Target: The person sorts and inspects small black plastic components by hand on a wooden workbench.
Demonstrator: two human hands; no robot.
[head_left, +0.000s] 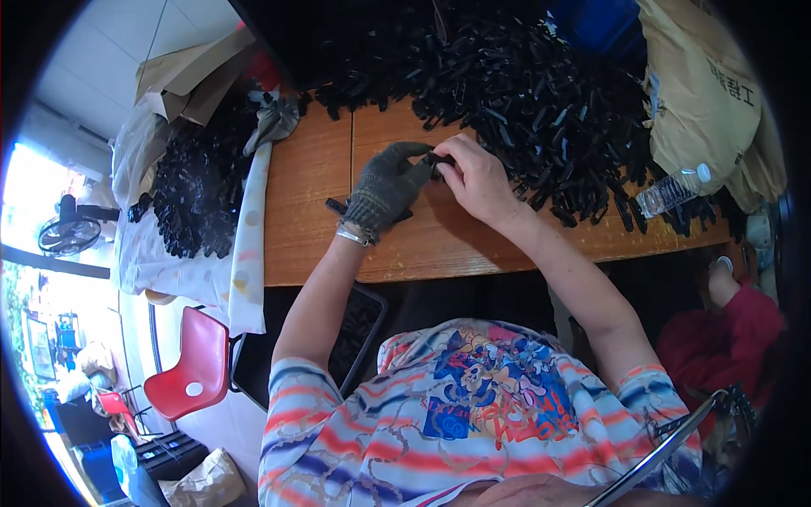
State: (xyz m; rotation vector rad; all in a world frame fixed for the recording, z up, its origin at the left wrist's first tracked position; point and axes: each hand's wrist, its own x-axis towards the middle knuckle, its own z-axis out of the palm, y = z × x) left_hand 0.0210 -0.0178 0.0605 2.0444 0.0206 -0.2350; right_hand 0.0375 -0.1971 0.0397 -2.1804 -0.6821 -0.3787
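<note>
My left hand [390, 183], in a dark knitted glove, and my bare right hand [477, 176] meet over the wooden table [308, 211]. Between their fingertips they pinch a small black piece [436, 160], mostly covered by the fingers. A few black pieces [337, 205] lie on the wood beside and partly under my left wrist. Beyond my hands spreads a large heap of glossy black elongated pieces [524, 93], which look like plastic parts; its near edge comes close to my right hand.
A clear plastic bottle [673, 191] lies at the right on the heap, next to a brown paper sack [701, 93]. More black pieces [198, 182] are piled at the left on a plastic-covered surface. A red chair [190, 363] stands left; a person in red [718, 338] is at the right.
</note>
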